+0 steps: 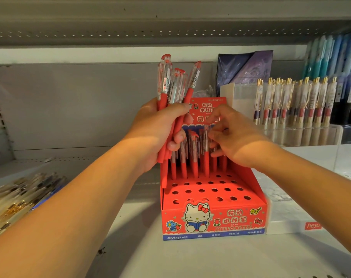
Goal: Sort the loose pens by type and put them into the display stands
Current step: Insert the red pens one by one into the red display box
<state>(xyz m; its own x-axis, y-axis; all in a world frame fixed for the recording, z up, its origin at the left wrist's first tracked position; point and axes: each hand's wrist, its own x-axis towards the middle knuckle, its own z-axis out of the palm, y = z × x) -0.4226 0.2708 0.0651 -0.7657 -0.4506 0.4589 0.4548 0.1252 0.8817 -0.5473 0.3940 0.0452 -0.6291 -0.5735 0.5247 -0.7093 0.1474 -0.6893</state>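
Observation:
A red cardboard display stand (212, 215) with rows of round holes stands on the shelf in the middle. Several red pens with clear caps (193, 157) stand upright in its back row. My left hand (160, 133) grips a bunch of the same red pens (170, 87), caps up, above the stand's left rear corner. My right hand (229, 135) reaches in from the right, and its fingertips pinch the cap of one pen (205, 149) standing in the back row. The front rows of holes hold nothing.
A heap of loose pens (16, 199) with gold clips lies at the left on the shelf. A clear stand with gold-clip pens (293, 101) is at the back right, blue pens (331, 55) behind it. A white box (291, 219) sits right of the red stand.

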